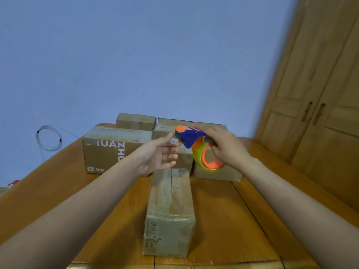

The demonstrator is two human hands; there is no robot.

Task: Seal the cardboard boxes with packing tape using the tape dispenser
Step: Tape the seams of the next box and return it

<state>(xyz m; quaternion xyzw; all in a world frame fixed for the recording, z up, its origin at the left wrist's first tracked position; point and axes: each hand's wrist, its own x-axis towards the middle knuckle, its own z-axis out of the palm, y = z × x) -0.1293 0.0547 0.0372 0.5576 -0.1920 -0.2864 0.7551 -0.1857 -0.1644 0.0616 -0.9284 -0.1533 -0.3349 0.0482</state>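
Observation:
A long cardboard box (171,208) lies lengthwise on the wooden table (223,220) in front of me, its top seam showing as a dark slit. My right hand (223,144) grips an orange and blue tape dispenser (196,142) with a yellowish tape roll, held in the air above the box's far end. My left hand (159,152) hovers just left of the dispenser's nose, fingers straight and spread, holding nothing.
Several more cardboard boxes stand at the back of the table, among them a large printed box (114,150) at left and a plain box (215,171) at right. A wooden wardrobe (320,105) rises at the right. A cable coil (49,137) hangs on the blue wall.

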